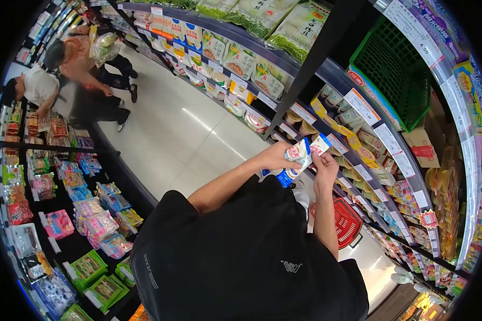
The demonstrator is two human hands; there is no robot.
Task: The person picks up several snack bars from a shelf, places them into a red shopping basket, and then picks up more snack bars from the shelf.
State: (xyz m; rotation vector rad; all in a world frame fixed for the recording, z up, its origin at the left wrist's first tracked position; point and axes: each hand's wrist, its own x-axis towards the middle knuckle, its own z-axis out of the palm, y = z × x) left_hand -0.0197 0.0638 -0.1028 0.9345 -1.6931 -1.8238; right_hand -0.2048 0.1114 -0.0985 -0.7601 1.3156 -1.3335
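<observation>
My left hand (277,157) is closed around a small blue-and-white packet (297,152) with a red logo; its thumb lies over the front. More blue wrapping (285,178) shows below these fingers. Right beside it, my right hand (324,167) pinches another blue-and-white packet (320,144) by its lower part. The two packets are side by side in front of my chest, close to the shelf. Both hands are at the height of the shelf's cup rows in this view.
A red shopping basket (348,222) is low by my right forearm. Shelves with price tags (361,104) and a green plastic crate (393,69) line the right. Hanging snack bags (96,219) fill the left rack. Two people (80,69) are farther along the aisle floor (182,134).
</observation>
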